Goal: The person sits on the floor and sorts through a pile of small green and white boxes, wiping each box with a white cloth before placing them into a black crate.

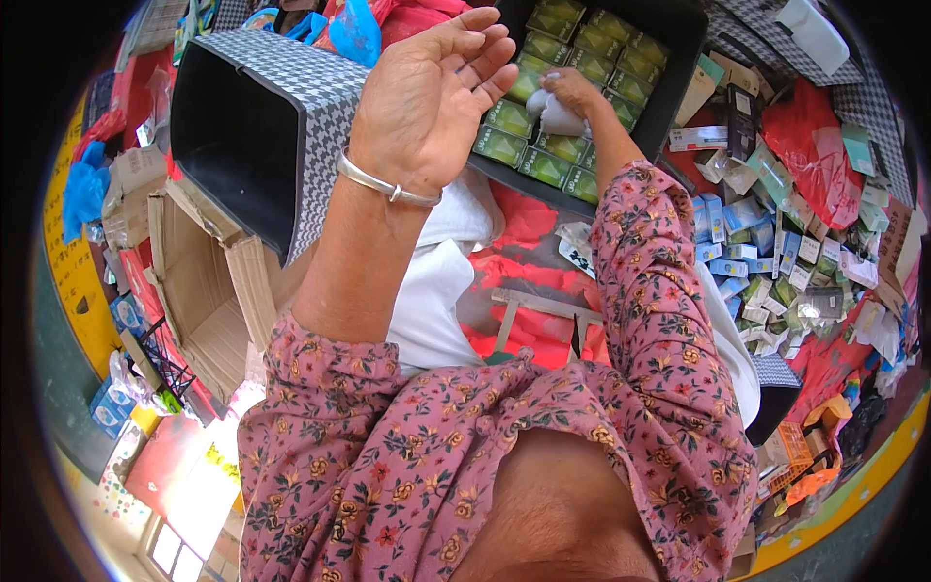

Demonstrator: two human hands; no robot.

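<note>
A black bin (679,109) stands in front of me, filled with rows of small green boxes (502,148). Bunched in my right hand (576,89) is a pale grey-white cloth (561,118), resting on or just over the boxes near the bin's middle. The fingers of that hand are closed around it. My left hand (417,112), with a silver bangle at the wrist, is raised in the air to the left of the bin. Its palm is turned up, the fingers curl loosely apart, and nothing lies in it.
At left, a houndstooth-patterned bin (325,92) lies tipped on its side above an open cardboard box (199,281). A large heap of small boxes (766,242) spreads along the right. Red plastic sheeting (524,218) and a small wooden stool (533,301) are between my knees and the black bin.
</note>
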